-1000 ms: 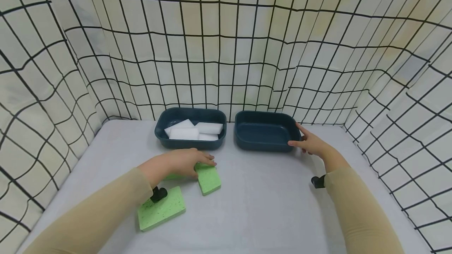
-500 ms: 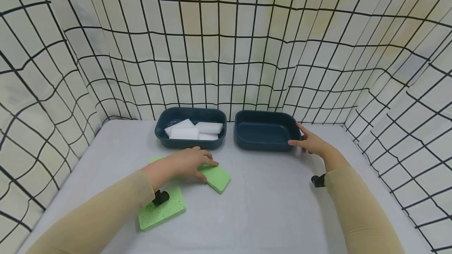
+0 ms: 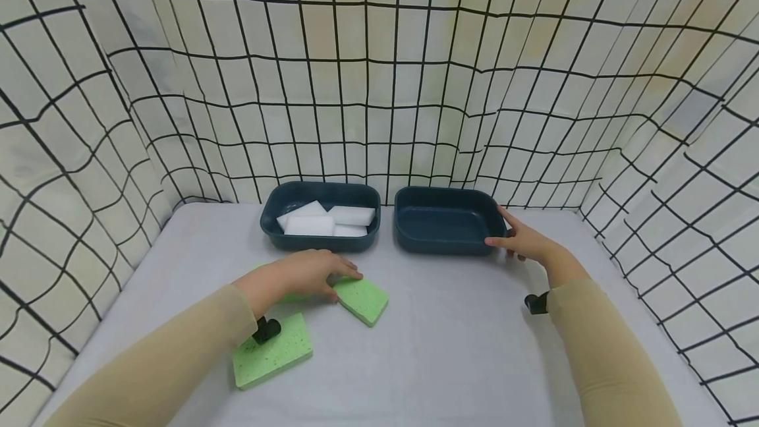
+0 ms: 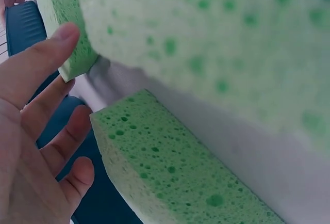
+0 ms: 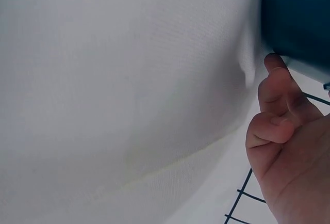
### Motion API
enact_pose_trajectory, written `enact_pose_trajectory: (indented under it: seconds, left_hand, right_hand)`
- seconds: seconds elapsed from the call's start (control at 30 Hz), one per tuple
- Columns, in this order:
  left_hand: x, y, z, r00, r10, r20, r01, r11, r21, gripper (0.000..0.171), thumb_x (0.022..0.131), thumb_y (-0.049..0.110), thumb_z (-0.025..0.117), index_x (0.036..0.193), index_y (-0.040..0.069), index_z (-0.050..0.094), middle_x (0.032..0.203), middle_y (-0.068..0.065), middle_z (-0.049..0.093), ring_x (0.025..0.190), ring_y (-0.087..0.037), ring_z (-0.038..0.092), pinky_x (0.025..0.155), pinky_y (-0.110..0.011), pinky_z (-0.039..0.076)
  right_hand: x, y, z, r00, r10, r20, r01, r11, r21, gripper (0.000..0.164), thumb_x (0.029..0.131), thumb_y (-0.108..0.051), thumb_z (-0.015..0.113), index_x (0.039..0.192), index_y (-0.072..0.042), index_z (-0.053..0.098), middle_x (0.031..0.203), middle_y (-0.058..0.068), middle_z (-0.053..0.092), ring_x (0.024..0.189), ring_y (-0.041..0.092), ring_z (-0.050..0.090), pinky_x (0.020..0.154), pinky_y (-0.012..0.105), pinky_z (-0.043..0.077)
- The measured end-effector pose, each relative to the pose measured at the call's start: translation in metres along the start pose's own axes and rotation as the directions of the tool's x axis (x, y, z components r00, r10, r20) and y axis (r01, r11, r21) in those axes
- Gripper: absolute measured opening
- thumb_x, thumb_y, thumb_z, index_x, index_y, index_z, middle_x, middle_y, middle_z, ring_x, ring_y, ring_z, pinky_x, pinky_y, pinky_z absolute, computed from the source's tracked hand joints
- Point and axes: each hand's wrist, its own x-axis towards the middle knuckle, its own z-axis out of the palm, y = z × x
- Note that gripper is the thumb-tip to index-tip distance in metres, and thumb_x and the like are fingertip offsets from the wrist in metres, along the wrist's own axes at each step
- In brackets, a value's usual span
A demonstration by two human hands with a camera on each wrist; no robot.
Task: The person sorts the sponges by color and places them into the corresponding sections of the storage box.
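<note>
Head view: front green sponge [image 3: 281,351] is lying on the white tabletop [image 3: 450,348], below the left wrist. Rear green sponge [image 3: 294,296] is sitting just beyond, mostly hidden by the left hand [image 3: 299,275]. Left bin [image 3: 320,242] is holding white blocks [image 3: 309,225]. Left thumb and index are pinching the small green sponge [image 3: 363,302] by its left end; can't tell if it's touching down. Right bin [image 3: 441,244] is standing just beside. Right hand [image 3: 524,242] is gripping its right end, lower fingers curling.

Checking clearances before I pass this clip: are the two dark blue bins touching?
Apart. The head view shows a strip of pale tabletop between the left bin and the right bin.
</note>
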Motion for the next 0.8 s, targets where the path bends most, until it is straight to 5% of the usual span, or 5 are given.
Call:
enact_pose_trajectory:
  seconds: [0.53,0.8]
  left_hand:
    - [-0.001,0.000,-0.001,1.000,0.004,0.001,-0.004,1.000,-0.015,0.061,0.082,0.031,0.083,0.138,0.033,0.060,0.139,0.010,0.057,0.133,-0.015,0.048,0.111,-0.040,0.038]
    - [-0.009,0.001,-0.015,0.999,0.027,-0.036,-0.028,0.999,-0.022,0.055,0.084,0.033,0.081,0.135,0.033,0.063,0.142,0.007,0.055,0.133,-0.023,0.046,0.109,-0.044,0.039]
  right_hand:
    - [0.000,0.000,-0.001,1.000,0.003,0.020,-0.003,1.000,0.005,0.107,0.090,-0.056,0.067,0.157,-0.036,-0.014,0.099,0.015,0.056,0.074,0.024,0.053,0.061,0.033,0.042]
    - [0.000,0.000,-0.001,1.000,0.001,0.017,-0.001,1.000,0.008,0.109,0.088,-0.058,0.068,0.158,-0.035,-0.013,0.098,0.014,0.057,0.074,0.023,0.054,0.062,0.033,0.042]
